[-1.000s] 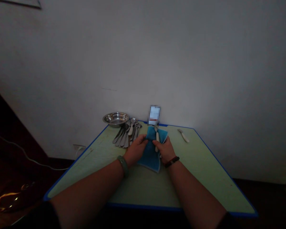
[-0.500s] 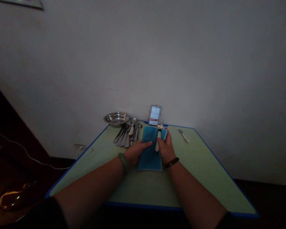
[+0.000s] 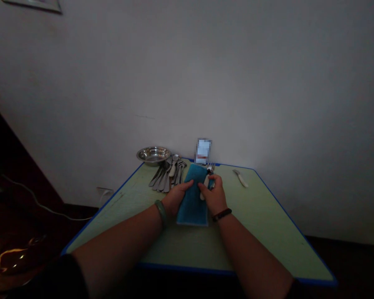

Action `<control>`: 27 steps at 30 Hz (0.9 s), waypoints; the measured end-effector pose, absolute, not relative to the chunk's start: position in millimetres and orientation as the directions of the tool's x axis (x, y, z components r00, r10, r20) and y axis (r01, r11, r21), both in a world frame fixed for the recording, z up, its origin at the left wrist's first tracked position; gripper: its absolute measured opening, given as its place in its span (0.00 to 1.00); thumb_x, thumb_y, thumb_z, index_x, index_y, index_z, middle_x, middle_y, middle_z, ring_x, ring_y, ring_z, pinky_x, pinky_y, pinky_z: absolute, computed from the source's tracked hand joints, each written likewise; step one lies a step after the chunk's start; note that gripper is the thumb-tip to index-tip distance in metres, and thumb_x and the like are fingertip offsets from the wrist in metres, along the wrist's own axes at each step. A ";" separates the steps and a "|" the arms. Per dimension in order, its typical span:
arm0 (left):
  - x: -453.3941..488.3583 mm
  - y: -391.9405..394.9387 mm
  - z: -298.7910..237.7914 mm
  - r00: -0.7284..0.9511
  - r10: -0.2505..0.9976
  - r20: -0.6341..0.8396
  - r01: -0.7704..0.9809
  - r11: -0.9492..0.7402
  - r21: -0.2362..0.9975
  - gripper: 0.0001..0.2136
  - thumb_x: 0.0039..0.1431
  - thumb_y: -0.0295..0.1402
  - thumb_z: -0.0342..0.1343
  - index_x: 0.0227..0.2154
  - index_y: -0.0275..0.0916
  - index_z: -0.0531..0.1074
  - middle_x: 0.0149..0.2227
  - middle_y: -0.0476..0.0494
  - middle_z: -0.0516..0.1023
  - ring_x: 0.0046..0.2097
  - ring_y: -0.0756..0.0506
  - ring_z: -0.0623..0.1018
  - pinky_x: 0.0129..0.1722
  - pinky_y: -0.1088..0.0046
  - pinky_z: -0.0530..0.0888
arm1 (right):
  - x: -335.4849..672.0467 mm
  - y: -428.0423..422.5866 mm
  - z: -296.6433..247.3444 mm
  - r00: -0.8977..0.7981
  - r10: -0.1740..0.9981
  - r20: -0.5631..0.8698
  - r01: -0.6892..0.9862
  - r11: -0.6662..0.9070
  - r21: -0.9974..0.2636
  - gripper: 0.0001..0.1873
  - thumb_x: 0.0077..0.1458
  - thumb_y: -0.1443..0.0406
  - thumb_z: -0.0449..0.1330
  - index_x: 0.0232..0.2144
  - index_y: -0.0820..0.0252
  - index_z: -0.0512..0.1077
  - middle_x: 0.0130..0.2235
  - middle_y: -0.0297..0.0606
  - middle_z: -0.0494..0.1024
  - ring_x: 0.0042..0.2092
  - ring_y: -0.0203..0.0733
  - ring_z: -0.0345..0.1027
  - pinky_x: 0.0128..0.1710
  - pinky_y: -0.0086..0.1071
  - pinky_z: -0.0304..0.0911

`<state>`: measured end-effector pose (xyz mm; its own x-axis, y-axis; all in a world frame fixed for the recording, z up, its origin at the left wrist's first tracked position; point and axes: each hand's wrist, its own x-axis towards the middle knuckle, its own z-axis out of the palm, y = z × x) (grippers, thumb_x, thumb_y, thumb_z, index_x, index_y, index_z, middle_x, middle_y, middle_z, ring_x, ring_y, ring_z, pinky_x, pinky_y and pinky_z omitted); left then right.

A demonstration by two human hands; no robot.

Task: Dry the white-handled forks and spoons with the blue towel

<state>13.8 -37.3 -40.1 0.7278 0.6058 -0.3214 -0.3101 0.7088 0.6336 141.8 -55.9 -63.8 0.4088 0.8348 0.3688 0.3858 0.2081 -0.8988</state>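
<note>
While the left hand point(image 3: 174, 198) lies flat with fingers together, pinning the blue towel point(image 3: 191, 205) to the desk point(image 3: 252, 232), the right hand point(image 3: 215, 195) pinches a white-handled spoon point(image 3: 203, 189) over it.

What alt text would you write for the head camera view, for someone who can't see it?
A person's left hand presses a folded blue cloth on a green table while the right hand holds a white-handled utensil against it; steel cutlery and a steel bowl lie beyond.

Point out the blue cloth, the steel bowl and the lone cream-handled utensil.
Blue cloth point(image 3: 191, 207): head view, middle of the cloth.
Steel bowl point(image 3: 140, 154): head view, left rim.
Lone cream-handled utensil point(image 3: 241, 179): head view, handle.
</note>
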 end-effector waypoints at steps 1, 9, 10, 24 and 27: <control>13.6 -36.7 -40.4 0.731 0.602 -0.322 -0.311 0.713 0.628 0.19 0.51 0.38 0.47 0.44 0.32 0.66 0.30 0.38 0.77 0.31 0.41 0.76 0.37 0.61 0.69 | 142.2 -55.2 -64.2 0.402 0.847 0.347 0.380 0.190 -0.905 0.23 0.37 0.57 0.58 0.37 0.57 0.59 0.30 0.33 0.68 0.27 0.36 0.62 0.27 0.30 0.59; 11.0 -30.2 -43.4 0.728 0.609 -0.315 -0.339 0.719 0.607 0.20 0.51 0.38 0.47 0.45 0.30 0.65 0.33 0.36 0.76 0.34 0.41 0.76 0.39 0.61 0.69 | 148.4 -54.1 -61.1 0.306 0.887 0.345 0.439 0.190 -0.878 0.17 0.42 0.58 0.55 0.36 0.56 0.66 0.33 0.34 0.72 0.33 0.39 0.65 0.34 0.33 0.60; 10.7 -29.8 -43.5 0.732 0.606 -0.312 -0.341 0.722 0.602 0.21 0.51 0.38 0.47 0.45 0.30 0.64 0.33 0.36 0.76 0.35 0.41 0.76 0.39 0.61 0.68 | 148.8 -54.2 -61.3 0.305 0.883 0.357 0.456 0.193 -0.869 0.15 0.43 0.58 0.54 0.35 0.56 0.67 0.32 0.34 0.72 0.32 0.39 0.65 0.34 0.33 0.60; 1.8 -24.6 -39.4 0.649 0.711 -0.271 -0.438 0.640 0.631 0.21 0.50 0.39 0.48 0.46 0.33 0.64 0.32 0.38 0.77 0.34 0.41 0.76 0.40 0.59 0.69 | 166.5 -54.0 -54.4 0.395 0.771 0.499 0.467 0.300 -0.832 0.19 0.49 0.56 0.48 0.40 0.57 0.67 0.37 0.39 0.73 0.36 0.39 0.66 0.37 0.36 0.61; 1.9 -24.7 -38.9 0.649 0.708 -0.277 -0.436 0.645 0.628 0.20 0.49 0.36 0.48 0.45 0.32 0.65 0.31 0.38 0.77 0.34 0.41 0.76 0.39 0.60 0.69 | 161.0 -59.1 -51.2 0.194 0.765 0.614 0.565 0.425 -0.707 0.16 0.50 0.59 0.49 0.40 0.56 0.68 0.38 0.38 0.73 0.40 0.39 0.65 0.42 0.35 0.59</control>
<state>1.9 -24.7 -38.9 0.6492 0.7084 -0.2770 -0.4358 0.6449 0.6279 161.0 -59.1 -51.2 0.1938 0.7650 0.6141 0.5652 0.4246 -0.7073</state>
